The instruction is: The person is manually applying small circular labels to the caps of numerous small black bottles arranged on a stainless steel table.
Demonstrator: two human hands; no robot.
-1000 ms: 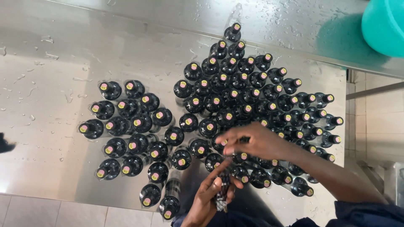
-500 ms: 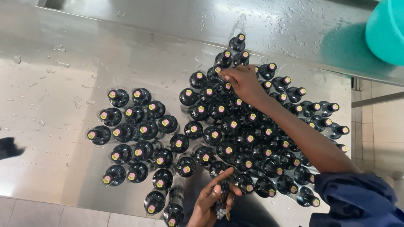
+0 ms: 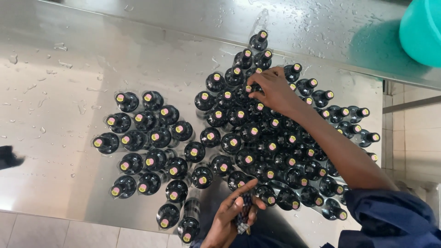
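Head view: steel table, wet with droplets.
Bottles: dark glass bottles with pink-yellow caps, upright, packed touching; roughly seventy, exact count not possible; smaller left cluster about twenty.
Right hand: reached over far rows, fingertips pinched at one cap.
Left hand: at near table edge, fingers curled around small dark bundle.
Basin: one, teal, far right corner.

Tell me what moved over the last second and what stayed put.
The right hand went from the near bottles, beside the left hand, out across the cluster to the far bottles; its fingers now rest on the tops there. It has barely shifted in the last half second. The left hand stayed at the near table edge, gripping the same dark strip. The bottles kept their places.
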